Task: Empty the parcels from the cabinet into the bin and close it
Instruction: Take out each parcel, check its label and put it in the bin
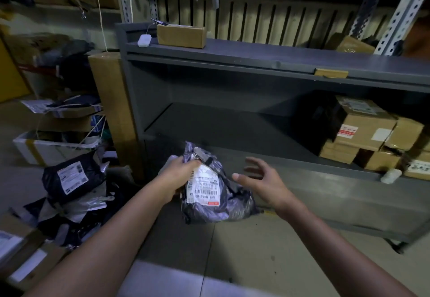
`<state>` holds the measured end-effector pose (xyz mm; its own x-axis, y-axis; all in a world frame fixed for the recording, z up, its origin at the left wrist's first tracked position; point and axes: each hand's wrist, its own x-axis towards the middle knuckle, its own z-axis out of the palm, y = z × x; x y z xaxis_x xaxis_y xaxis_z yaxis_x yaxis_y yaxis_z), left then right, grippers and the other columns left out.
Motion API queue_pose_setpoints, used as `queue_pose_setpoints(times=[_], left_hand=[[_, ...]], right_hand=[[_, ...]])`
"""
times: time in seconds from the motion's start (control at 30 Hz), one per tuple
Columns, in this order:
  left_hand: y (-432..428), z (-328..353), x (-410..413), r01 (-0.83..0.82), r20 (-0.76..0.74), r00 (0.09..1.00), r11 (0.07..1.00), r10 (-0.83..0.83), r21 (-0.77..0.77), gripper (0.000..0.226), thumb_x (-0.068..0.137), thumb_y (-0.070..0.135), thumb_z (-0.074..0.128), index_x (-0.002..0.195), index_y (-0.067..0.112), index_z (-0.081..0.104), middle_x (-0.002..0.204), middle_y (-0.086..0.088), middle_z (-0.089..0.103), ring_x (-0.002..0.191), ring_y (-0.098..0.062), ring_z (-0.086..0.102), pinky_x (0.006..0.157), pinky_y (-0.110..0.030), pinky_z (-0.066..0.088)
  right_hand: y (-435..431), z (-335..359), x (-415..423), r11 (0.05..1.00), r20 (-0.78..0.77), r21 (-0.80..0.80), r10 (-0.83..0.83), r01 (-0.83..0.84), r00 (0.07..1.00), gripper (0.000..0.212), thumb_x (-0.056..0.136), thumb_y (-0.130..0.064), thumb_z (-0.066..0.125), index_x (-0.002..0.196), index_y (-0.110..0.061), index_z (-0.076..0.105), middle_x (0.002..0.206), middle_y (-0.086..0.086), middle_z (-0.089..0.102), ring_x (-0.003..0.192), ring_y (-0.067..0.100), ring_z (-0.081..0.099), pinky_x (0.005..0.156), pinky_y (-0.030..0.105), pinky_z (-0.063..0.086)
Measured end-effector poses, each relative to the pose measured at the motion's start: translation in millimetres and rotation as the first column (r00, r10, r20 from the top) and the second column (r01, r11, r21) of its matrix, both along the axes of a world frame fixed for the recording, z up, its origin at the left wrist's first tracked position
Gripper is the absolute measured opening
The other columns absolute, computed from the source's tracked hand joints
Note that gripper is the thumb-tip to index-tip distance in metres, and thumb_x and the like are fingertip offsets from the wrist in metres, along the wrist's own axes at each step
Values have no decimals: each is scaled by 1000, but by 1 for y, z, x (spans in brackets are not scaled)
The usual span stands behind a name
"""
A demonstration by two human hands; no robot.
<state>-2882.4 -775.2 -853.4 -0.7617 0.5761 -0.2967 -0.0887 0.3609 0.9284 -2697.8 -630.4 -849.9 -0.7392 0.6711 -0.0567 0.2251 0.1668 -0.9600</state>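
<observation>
The crinkled grey plastic mailer bag (218, 201) carried a white shipping label (203, 186) with barcodes, its print too blurred to read. The left hand (179, 175) clutched the bag's top edge, in front of the grey metal cabinet (232, 64). The right hand (263, 180) hovered just beside it, fingers spread, holding nothing.

A glossy grey-black poly mailer (216, 194) bears a white barcode label (203, 186); brown cardboard boxes (363, 131) fill the grey cabinet (256, 80) at three o'clock.
</observation>
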Motion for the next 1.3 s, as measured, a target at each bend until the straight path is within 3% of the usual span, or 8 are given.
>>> queue_pose_setpoints(times=[0.17, 0.33, 0.47, 0.67, 0.87, 1.0, 1.17, 1.3], left_hand=[[-2, 18, 29, 179, -8, 984, 984, -179, 0, 16, 100, 23, 57, 95, 15, 70, 90, -6, 75, 79, -19, 73, 73, -31, 59], [-6, 15, 24, 170, 79, 982, 984, -174, 57, 26, 98, 29, 61, 116, 11, 65, 101, -9, 75, 84, -19, 73, 65, -27, 59], [-16, 11, 18, 176, 100, 978, 979, -186, 100, 13, 99, 16, 59, 110, 12, 66, 99, -7, 75, 78, -18, 74, 66, -33, 62], [-37, -2, -3, 133, 157, 976, 983, -152, 125, 14, 102, 14, 52, 103, 12, 66, 93, -11, 74, 77, -22, 73, 76, -35, 57], [-65, -3, -27, 8, 193, 981, 997, -23, 75, 18, 103, 15, 51, 115, 12, 64, 107, -17, 72, 88, -28, 71, 79, -38, 58], [-88, 0, -52, -45, 157, 987, 995, 31, 88, 14, 101, 10, 53, 110, 14, 63, 104, -17, 71, 82, -27, 70, 71, -36, 59], [-116, 7, -100, -113, 87, 991, 988, 105, 100, 27, 99, 8, 56, 125, 9, 62, 109, -17, 71, 90, -30, 70, 81, -41, 58], [-140, 17, -143, -117, 44, 992, 992, 114, 57, 32, 97, 9, 60, 129, 13, 60, 106, -11, 73, 87, -26, 72, 70, -35, 58]], right_hand=[[-23, -8, -17, 980, 8, -67, 189, -188, 982, 43, 85, -25, 78, 123, -17, 60, 107, -1, 73, 92, 9, 72, 74, 17, 55], [-22, -16, -39, 997, 30, 64, 48, -49, 998, 20, 98, -24, 60, 96, -7, 72, 87, 3, 75, 78, 15, 68, 74, 34, 53], [-28, -24, -48, 980, 6, -180, -83, 83, 996, 33, 102, -16, 51, 75, -5, 67, 55, -2, 65, 50, 9, 56, 49, 19, 42], [-53, -29, -65, 852, 25, -516, -92, 92, 995, 28, 102, -17, 51, 87, 1, 67, 65, 11, 71, 54, 21, 67, 58, 27, 53], [-79, -27, -95, 895, 0, -439, 82, -74, 997, 20, 96, -18, 63, 108, -3, 68, 98, 17, 75, 91, 33, 73, 84, 42, 58], [-93, -23, -133, 900, -2, -414, 148, -136, 989, 21, 93, -17, 68, 111, -7, 67, 98, 14, 76, 88, 29, 74, 81, 42, 61], [-111, -10, -195, 908, -18, -354, 236, -227, 972, 27, 85, -17, 76, 109, -6, 68, 98, 14, 76, 90, 32, 74, 87, 51, 58], [-126, -2, -241, 902, -25, -319, 297, -289, 955, 29, 85, -12, 76, 111, -6, 66, 103, 14, 74, 89, 31, 74, 81, 46, 61]])
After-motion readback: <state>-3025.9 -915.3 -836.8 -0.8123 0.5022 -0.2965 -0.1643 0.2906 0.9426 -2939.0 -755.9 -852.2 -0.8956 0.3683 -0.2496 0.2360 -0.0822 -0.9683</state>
